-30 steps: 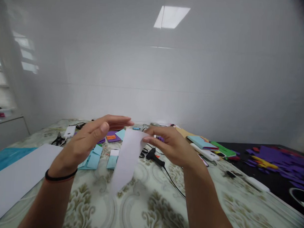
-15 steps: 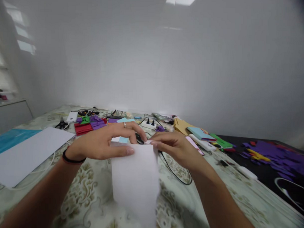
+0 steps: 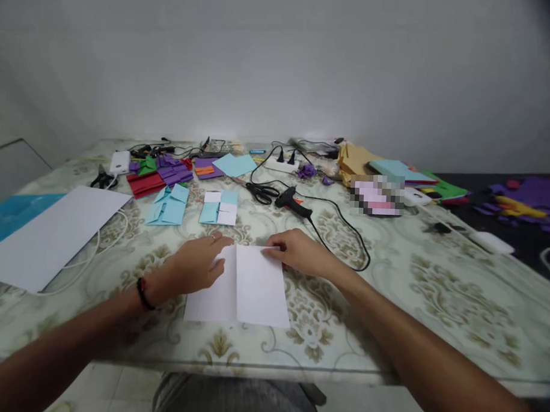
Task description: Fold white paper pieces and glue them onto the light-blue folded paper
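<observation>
A white sheet of paper with a vertical crease down its middle lies opened out on the table in front of me. My left hand rests over the sheet's upper left part, thumb and fingers apart. At the top right edge, my right hand pinches the paper between thumb and fingers. Beyond the sheet are a folded light blue and white paper piece and a folded light blue piece. Black-handled scissors and a black glue gun lie farther back.
A large white sheet covers part of a blue one at the left. Toward the back stands a white power strip with plugs. A black cable loops at the right, near coloured paper stacks and a phone.
The white paper was raised upright and folded between both hands; now it lies open and flat on the table. My view has tilted down, showing the table's front edge.
</observation>
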The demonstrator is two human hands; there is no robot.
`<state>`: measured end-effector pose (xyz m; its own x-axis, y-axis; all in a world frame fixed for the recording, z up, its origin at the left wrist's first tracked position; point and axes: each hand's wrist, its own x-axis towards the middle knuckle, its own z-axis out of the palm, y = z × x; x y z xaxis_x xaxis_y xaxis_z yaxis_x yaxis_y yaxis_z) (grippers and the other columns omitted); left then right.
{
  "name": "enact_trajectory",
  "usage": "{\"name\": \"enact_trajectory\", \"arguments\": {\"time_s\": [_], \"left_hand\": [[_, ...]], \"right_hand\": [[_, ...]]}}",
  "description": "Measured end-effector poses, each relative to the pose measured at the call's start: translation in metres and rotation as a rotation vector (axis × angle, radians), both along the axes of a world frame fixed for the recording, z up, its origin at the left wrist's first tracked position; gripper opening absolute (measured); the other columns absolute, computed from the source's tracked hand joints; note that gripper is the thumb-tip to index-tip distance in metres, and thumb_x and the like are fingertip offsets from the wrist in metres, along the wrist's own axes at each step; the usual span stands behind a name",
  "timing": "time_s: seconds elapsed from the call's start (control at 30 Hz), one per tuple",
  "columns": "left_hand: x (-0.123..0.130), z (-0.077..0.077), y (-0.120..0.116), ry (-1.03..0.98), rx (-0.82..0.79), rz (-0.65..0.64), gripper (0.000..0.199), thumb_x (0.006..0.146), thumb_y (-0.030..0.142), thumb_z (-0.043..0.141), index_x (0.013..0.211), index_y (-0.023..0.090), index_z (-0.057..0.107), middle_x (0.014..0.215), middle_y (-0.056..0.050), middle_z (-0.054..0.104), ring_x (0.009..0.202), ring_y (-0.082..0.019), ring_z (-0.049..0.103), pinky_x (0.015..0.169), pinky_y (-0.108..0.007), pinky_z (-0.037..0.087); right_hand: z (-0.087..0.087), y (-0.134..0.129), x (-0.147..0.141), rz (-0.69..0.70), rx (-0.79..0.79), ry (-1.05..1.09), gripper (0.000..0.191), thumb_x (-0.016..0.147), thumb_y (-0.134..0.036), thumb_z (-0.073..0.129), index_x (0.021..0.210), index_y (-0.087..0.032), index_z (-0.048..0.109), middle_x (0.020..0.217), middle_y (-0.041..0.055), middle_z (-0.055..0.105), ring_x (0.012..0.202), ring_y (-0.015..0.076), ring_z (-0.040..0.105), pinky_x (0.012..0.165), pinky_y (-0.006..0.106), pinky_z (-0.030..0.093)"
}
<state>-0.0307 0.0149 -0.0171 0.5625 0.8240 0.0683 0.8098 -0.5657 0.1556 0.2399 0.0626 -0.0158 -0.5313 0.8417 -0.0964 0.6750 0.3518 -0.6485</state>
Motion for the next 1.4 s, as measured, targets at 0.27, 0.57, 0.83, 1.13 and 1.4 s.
{"name": "enact_trajectory", "arguments": {"time_s": [0.27, 0.57, 0.83, 1.13, 1.4], "left_hand": [[0.009, -0.019, -0.004, 0.111, 0.072, -0.004, 0.044, 0.094, 0.017, 0.051, 0.136, 0.020, 0.062, 0.131, -0.013, 0.068, 0.110, -0.028, 0.071, 0.091, -0.039, 0.059], [0.018, -0.016, -0.007, 0.199, 0.103, -0.023, 0.052, 0.093, 0.013, 0.047, 0.145, 0.014, 0.056, 0.121, -0.013, 0.073, 0.102, -0.028, 0.072, 0.086, -0.040, 0.059], [0.021, -0.013, -0.009, 0.273, 0.099, -0.045, 0.056, 0.092, 0.012, 0.049, 0.148, 0.009, 0.055, 0.123, -0.017, 0.073, 0.106, -0.031, 0.072, 0.084, -0.042, 0.060], [0.021, -0.015, -0.008, 0.321, 0.128, -0.061, 0.056, 0.094, 0.014, 0.047, 0.149, 0.009, 0.053, 0.128, -0.017, 0.072, 0.106, -0.029, 0.072, 0.084, -0.040, 0.059], [0.020, -0.015, -0.009, 0.323, 0.121, -0.069, 0.057, 0.094, 0.013, 0.047, 0.150, 0.007, 0.051, 0.127, -0.018, 0.072, 0.106, -0.030, 0.072, 0.084, -0.041, 0.058]], "right_hand": [[-0.008, 0.004, 0.007, -0.064, 0.010, -0.019, 0.017, 0.087, -0.031, 0.067, 0.084, -0.016, 0.076, 0.065, 0.0019, 0.069, 0.060, 0.0166, 0.060, 0.061, 0.027, 0.040], [-0.007, 0.004, 0.010, -0.057, 0.000, -0.054, 0.018, 0.088, -0.031, 0.067, 0.077, -0.018, 0.073, 0.058, 0.0018, 0.068, 0.055, 0.0171, 0.061, 0.059, 0.028, 0.041], [-0.005, 0.006, 0.013, -0.025, 0.033, -0.070, 0.019, 0.090, -0.030, 0.068, 0.076, -0.017, 0.073, 0.067, 0.0036, 0.071, 0.062, 0.0171, 0.061, 0.062, 0.028, 0.039], [-0.003, 0.005, 0.014, 0.024, 0.028, -0.082, 0.019, 0.089, -0.027, 0.066, 0.073, -0.018, 0.070, 0.064, 0.0010, 0.066, 0.059, 0.0155, 0.055, 0.061, 0.028, 0.035], [-0.001, 0.006, 0.019, 0.057, -0.005, -0.081, 0.021, 0.087, -0.031, 0.065, 0.070, -0.018, 0.067, 0.060, -0.0004, 0.061, 0.057, 0.0145, 0.051, 0.060, 0.028, 0.034]]}}
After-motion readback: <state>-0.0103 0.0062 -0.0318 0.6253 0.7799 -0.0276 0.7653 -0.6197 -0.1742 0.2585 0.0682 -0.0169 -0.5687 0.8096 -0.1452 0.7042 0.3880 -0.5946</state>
